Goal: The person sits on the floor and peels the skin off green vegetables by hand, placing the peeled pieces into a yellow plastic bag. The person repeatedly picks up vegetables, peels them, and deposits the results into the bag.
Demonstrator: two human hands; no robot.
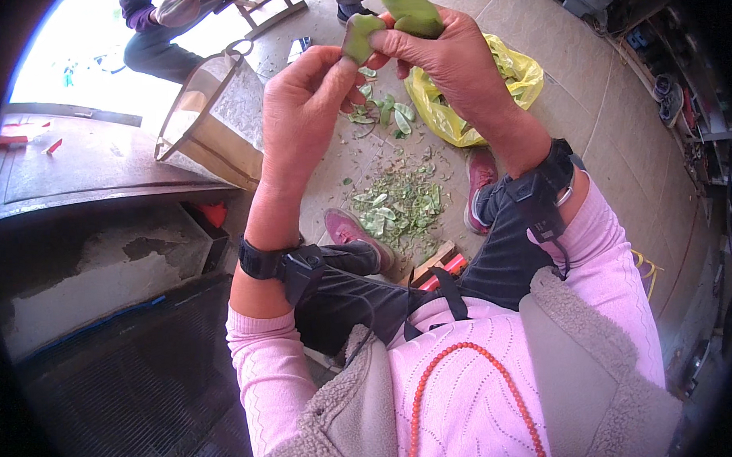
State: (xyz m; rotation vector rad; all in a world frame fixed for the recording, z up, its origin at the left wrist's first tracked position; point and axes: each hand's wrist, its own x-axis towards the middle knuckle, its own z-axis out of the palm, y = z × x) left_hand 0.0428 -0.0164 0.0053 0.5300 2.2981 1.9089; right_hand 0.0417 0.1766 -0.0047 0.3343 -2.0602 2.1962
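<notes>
My left hand [298, 104] pinches the lower end of a flat green bean pod [360, 38] with a purplish edge. The pod's other side lies at the thumb and fingertips of my right hand [451, 62]. Larger green pods [411, 12] are also tucked in my right hand, above its thumb. Below that wrist sits a yellow plastic bag [447, 126] with green pods inside, partly hidden by my forearm. Between my shoes, a heap of green trimmings and pods [401, 206] covers the floor tiles. A smaller scatter of pods [398, 114] lies farther off.
A pale fabric bag [208, 137] stands open left of my arm, beside a dark-topped table [98, 171]. Another person's leg [163, 51] is at upper left, near a wooden stool [274, 11]. Shoes [665, 100] rest on a rack at right.
</notes>
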